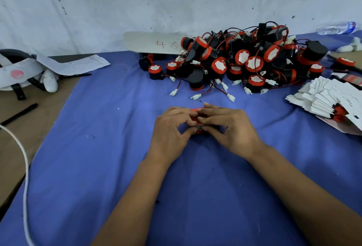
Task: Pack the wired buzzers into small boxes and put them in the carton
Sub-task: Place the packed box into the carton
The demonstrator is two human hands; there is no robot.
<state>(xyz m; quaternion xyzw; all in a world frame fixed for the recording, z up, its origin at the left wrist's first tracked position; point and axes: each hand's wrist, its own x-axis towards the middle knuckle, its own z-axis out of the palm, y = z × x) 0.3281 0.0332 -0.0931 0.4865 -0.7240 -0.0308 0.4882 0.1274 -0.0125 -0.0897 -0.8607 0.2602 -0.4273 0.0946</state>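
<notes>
Buzzers [242,63] lie heaped at the back of the desk [109,147], their wires and white plugs trailing forward onto the blue cloth. In front of the heap, at mid-desk, a small red box [196,112] sits between both hands, mostly hidden by fingers. The left hand [172,126] pinches its near left edge with curled fingers; the right hand [229,126] grips it from the other side, fingertips on top. The step in hand looks like closing a box, though I cannot tell if a buzzer is inside. Next, the flap needs tucking, then the box goes to the carton, which is not in view. Flat boxes [325,98] are stacked at the right edge. A sheet of paper [82,65] and a pen [19,113] lie far left
</notes>
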